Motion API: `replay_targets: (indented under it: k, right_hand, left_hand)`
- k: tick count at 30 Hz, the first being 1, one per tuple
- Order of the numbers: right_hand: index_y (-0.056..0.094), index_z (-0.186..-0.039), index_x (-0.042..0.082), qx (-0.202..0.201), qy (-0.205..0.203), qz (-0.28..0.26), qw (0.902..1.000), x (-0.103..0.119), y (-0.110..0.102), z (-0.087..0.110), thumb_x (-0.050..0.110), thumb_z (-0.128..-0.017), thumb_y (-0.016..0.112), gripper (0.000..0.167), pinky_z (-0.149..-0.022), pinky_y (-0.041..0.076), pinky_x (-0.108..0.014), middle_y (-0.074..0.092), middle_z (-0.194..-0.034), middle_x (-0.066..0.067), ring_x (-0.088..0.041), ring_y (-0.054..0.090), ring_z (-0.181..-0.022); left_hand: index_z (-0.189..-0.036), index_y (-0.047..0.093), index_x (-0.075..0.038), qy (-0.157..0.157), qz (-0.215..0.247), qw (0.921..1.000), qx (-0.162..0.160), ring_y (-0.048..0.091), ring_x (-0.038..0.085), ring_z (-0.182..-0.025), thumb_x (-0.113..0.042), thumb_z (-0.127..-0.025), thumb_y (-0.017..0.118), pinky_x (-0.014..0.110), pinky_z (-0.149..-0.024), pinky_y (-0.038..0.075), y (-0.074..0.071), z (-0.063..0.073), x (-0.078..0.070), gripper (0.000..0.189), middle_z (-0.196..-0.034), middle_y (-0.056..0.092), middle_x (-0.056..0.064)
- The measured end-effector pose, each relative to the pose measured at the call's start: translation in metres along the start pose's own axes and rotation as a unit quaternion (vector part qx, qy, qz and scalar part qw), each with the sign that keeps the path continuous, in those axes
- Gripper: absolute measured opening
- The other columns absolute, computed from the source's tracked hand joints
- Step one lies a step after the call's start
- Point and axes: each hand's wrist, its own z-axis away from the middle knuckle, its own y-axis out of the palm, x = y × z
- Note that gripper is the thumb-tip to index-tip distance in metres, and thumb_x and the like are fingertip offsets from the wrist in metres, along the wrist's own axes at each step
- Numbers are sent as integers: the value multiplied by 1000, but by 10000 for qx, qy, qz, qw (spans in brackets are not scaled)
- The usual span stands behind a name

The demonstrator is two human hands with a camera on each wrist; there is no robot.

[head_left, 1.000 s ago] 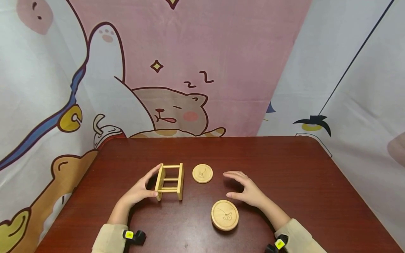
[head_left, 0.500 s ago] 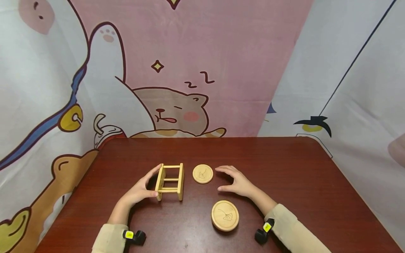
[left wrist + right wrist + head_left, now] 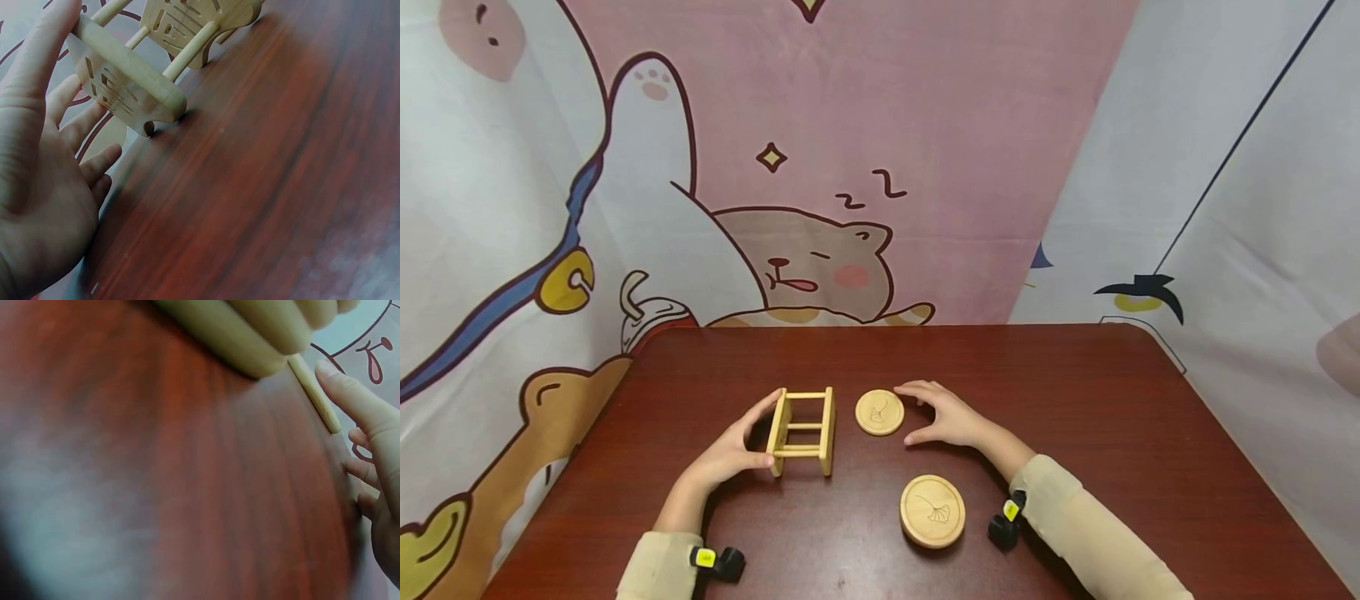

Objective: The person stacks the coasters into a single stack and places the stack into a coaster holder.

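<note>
In the head view my left hand (image 3: pixel 730 450) holds a small wooden coaster rack (image 3: pixel 805 450) by its left side panel, thumb at the near end and fingers at the far end. The left wrist view shows the slotted panel (image 3: pixel 119 75) and the round crossbars joining it to the other panel. My right hand (image 3: pixel 951 417) is spread beside a single round wooden coaster (image 3: pixel 880 412) with a leaf engraving. Its index fingertip is at the coaster's right edge; contact cannot be told. Nearer to me sits a stack of coasters (image 3: pixel 932 511), its layered edges (image 3: pixel 244 331) showing in the right wrist view.
Everything stands on a reddish-brown table (image 3: pixel 1037 367). A printed cartoon cloth (image 3: pixel 962 167) hangs behind the table and along its sides. The coaster stack lies between the right forearm and the rack, close to the right wrist.
My right hand has moved left and slightly away from me, from beyond the coaster stack to the single coaster's edge. The left hand and the rack have stayed put.
</note>
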Motion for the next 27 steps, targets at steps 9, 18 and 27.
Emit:
replay_targets:
  k: [9,18,27]
  right_hand:
    - [46,-142,10,668,282,273,9970,4,-3,-20,42,-68,85,91,-89,41,-37,45,-141,-4,-19,49,-108]
    - [46,-142,11,1080,278,719,9912,7,-2,-33,46,-67,84,92,-103,32,-44,44,-143,-7,-25,39,-129]
    - [46,-143,14,1227,339,948,9873,11,-1,-37,48,-68,83,91,-99,35,-44,45,-143,-5,-25,42,-125]
  left_hand:
    - [-153,25,-24,-35,-2,10000,1,19,19,-139,-16,-72,84,66,-101,6,0,0,-1,101,-154,26,6]
    - [-153,26,-25,1,11,10000,-3,19,15,-138,-16,-72,84,67,-101,5,0,0,1,100,-155,25,6]
    - [-153,25,-21,74,5,10000,22,19,14,-138,-15,-72,83,66,-101,5,0,0,1,101,-155,25,7]
